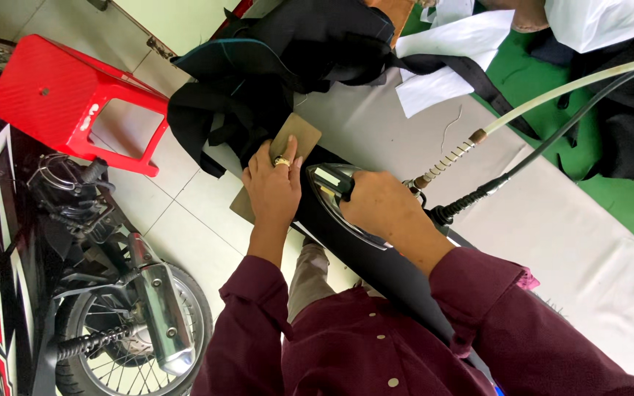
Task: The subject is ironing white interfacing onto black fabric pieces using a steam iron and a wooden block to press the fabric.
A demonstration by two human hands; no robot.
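Note:
My right hand (384, 205) grips the handle of a steam iron (335, 192) that rests on a strip of black fabric (383, 268) on the ironing table (552, 220). My left hand (274, 187), with a ring on one finger, lies flat and presses a brown cardboard template (295, 134) onto the black fabric just beside the iron's tip. A cream hose (552, 94) and a black cord (522, 165) run from the back of the iron toward the upper right.
A heap of black garments (273, 66) lies at the table's far end, with white cloth pieces (449, 59) on a green surface (618, 198). A red plastic stool (67, 95) and a motorcycle (75, 293) stand on the tiled floor at left.

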